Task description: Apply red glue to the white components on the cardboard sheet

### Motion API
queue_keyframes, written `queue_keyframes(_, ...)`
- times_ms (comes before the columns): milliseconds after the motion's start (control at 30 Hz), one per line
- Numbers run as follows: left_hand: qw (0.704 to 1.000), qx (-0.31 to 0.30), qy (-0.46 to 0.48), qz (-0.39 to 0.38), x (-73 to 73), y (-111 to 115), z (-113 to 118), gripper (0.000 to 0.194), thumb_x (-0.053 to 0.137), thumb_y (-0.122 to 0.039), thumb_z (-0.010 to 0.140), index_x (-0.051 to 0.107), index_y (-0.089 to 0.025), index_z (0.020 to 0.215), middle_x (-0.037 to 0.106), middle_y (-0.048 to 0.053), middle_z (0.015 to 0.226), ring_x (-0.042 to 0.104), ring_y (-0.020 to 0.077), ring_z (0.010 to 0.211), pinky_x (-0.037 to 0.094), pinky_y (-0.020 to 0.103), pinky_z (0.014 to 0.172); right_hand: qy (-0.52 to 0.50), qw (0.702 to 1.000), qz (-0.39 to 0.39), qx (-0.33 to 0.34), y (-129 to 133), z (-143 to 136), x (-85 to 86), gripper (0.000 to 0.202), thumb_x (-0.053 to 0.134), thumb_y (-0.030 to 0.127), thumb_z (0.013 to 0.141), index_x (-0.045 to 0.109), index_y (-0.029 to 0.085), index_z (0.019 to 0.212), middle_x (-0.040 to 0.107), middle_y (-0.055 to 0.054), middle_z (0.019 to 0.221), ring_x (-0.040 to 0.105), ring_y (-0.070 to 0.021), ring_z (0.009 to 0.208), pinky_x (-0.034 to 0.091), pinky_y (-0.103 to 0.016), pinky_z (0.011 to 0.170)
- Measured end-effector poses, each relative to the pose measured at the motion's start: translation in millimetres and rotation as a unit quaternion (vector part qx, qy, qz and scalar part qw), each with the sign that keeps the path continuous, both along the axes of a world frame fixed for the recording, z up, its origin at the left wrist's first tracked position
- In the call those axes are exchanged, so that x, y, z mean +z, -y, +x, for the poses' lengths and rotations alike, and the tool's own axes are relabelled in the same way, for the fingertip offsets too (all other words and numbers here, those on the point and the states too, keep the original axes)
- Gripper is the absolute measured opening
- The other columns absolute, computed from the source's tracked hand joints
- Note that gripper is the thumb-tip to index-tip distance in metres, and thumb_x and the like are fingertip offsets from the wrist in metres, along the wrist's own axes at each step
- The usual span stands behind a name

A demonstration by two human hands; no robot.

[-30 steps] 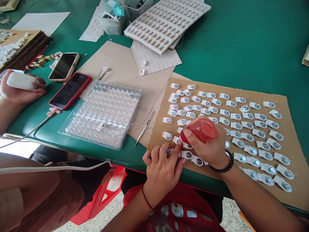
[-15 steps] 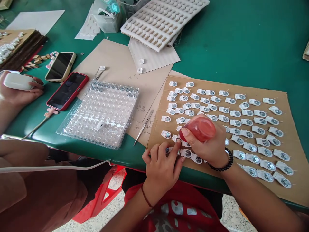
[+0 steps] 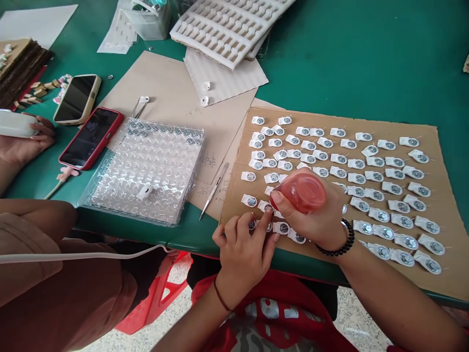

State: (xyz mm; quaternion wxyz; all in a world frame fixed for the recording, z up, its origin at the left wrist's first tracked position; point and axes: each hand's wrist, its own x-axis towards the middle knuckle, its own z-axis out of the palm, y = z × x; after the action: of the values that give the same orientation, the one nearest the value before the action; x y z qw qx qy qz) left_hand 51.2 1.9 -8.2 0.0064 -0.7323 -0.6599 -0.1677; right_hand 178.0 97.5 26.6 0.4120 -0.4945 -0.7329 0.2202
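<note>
My right hand (image 3: pixel 326 222) is wrapped round a translucent red squeeze bottle (image 3: pixel 302 193), tipped over with its base toward me. Its lower end, hidden behind my fingers, is close to a small white piece with a round silvery disc (image 3: pixel 264 206). My left hand (image 3: pixel 244 247) rests at the near edge of a brown cardboard sheet (image 3: pixel 449 276), fingers apart, its index fingertip touching that same piece. Rows of similar white pieces with silvery discs (image 3: pixel 395 173) cover the sheet, many with a thin wire or thread at one end. Some pieces are hidden under my hands.
Left of the cardboard lie pointed tweezers (image 3: pixel 214 192) and a clear plastic tray (image 3: pixel 146 166) of round cells. Beyond are two phones (image 3: pixel 91 137), white foam trays (image 3: pixel 227 29) and a plastic container (image 3: pixel 148 19). Another person's hand (image 3: pixel 27 146) holds a white object at far left.
The camera view has shifted slightly, so the table things appear further left and higher. Both my hands stay at the same piece, with the bottle held much as before.
</note>
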Motion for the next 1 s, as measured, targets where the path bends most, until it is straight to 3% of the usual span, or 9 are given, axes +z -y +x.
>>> queue_keyframes(267,1.000,-0.004,0.000,0.003,0.4,-0.7,0.8,0.035,0.052,-0.039,0.083,0.058,-0.028,0.116,0.057,0.008,0.097,0.044,0.0238,0.092,0.024,0.040,0.079,0.022,0.998,0.056,0.014,0.8,1.7,-0.8,0.017,0.066,0.036,0.073,0.057,0.022,0.074,0.060,0.004,0.065,0.054,-0.0103,0.058,0.045,-0.024,0.055)
queue_keyframes(1000,1.000,-0.008,-0.005,0.002,1.0,-2.1,0.6,0.034,0.052,-0.038,0.082,0.060,-0.027,0.114,0.057,0.008,0.096,0.043,0.0237,0.092,0.023,0.039,0.079,0.054,0.997,0.046,-0.011,0.8,3.1,0.6,0.023,0.063,0.043,0.073,0.056,0.022,0.071,0.058,0.003,0.060,0.054,-0.0117,0.056,0.042,-0.025,0.052)
